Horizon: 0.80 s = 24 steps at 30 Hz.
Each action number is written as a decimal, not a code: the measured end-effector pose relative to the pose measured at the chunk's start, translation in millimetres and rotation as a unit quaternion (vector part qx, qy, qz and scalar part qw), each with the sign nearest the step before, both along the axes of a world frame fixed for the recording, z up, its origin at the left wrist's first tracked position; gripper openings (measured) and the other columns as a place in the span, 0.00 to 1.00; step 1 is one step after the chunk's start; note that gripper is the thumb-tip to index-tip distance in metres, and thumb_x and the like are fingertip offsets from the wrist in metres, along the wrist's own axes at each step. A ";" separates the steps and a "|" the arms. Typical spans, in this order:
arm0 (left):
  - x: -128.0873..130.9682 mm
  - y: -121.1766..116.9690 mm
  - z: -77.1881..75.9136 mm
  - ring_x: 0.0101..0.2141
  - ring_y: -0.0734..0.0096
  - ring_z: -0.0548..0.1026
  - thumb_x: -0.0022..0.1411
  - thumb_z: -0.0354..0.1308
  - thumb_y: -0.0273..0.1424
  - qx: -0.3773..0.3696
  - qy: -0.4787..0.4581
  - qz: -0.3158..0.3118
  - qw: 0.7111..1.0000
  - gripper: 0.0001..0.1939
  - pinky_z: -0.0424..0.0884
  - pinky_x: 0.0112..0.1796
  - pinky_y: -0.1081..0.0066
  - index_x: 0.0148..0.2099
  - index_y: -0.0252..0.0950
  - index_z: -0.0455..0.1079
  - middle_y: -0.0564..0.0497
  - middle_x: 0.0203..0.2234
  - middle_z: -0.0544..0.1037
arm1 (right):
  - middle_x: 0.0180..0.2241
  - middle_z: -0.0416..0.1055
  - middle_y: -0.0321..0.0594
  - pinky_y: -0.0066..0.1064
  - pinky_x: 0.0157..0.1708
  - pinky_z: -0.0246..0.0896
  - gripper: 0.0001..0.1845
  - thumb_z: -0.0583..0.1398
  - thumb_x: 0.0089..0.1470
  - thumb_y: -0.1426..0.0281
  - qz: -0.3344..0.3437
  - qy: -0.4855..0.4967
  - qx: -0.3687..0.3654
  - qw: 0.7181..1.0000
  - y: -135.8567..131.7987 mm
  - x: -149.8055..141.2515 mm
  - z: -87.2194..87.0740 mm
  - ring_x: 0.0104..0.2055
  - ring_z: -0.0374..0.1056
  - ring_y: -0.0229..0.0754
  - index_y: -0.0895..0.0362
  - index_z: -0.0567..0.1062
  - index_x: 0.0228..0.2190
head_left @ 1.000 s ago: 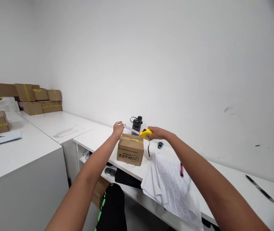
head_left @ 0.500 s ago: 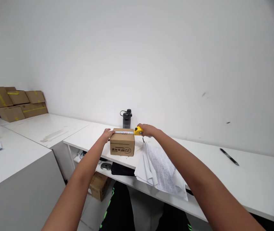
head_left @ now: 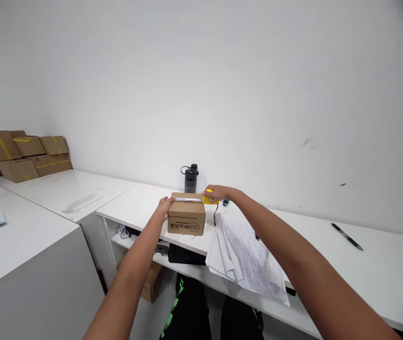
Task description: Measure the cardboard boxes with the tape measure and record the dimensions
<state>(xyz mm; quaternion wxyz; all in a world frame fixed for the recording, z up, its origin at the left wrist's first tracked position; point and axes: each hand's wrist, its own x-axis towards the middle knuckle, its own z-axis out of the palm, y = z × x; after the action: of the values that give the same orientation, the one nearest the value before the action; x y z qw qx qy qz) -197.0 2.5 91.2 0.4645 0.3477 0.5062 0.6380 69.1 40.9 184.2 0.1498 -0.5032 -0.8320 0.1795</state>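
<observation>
A small brown cardboard box (head_left: 186,224) with dark printing on its front stands on the white desk. Across its top, from left to right, lies the pulled-out blade (head_left: 189,199) of a tape measure. My left hand (head_left: 166,208) is at the box's left edge, its thumb and fingers closed on the blade's end; the fingers behind the edge are partly hidden. My right hand (head_left: 218,191) grips the yellow tape measure case (head_left: 210,197) from above, just beyond the box's right edge. A dark strap (head_left: 216,215) hangs from the case.
Behind the box a dark bottle (head_left: 190,179) stands near the wall. Printed sheets (head_left: 247,255) hang over the desk's front edge, right of the box. A pen (head_left: 346,236) lies farther right. Several cardboard boxes (head_left: 51,162) are stacked at far left. Below runs a shelf (head_left: 194,269).
The view has shifted, so everything sits slightly further right and lower. The yellow case has turned, showing more of its side and its hanging strap. The blade still lies across the box.
</observation>
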 end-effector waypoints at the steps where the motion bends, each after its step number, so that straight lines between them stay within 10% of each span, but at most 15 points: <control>1: -0.1 0.1 -0.6 0.32 0.71 0.75 0.63 0.59 0.36 -0.006 0.003 -0.002 1.000 0.16 0.74 0.34 0.67 0.48 0.32 0.67 0.49 0.36 0.75 | 0.36 0.76 0.46 0.34 0.27 0.63 0.20 0.62 0.48 0.50 -0.003 0.000 0.007 1.000 -0.7 -1.2 0.1 0.32 0.72 0.48 0.54 0.75 0.32; 24: -12.1 4.4 3.1 0.31 0.70 0.71 0.53 0.61 0.39 0.001 0.146 -0.009 0.989 0.13 0.65 0.31 0.74 0.34 0.38 0.64 0.54 0.28 0.71 | 0.36 0.71 0.38 0.31 0.32 0.58 0.13 0.62 0.52 0.58 0.019 0.028 0.119 0.992 -16.0 4.2 -28.1 0.36 0.68 0.45 0.51 0.67 0.36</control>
<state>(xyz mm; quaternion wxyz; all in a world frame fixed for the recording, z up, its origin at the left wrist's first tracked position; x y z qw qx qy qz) -209.1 7.0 94.2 0.3904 0.4424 0.5649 0.5768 73.3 24.9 156.1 0.2289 -0.4601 -0.8525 0.0960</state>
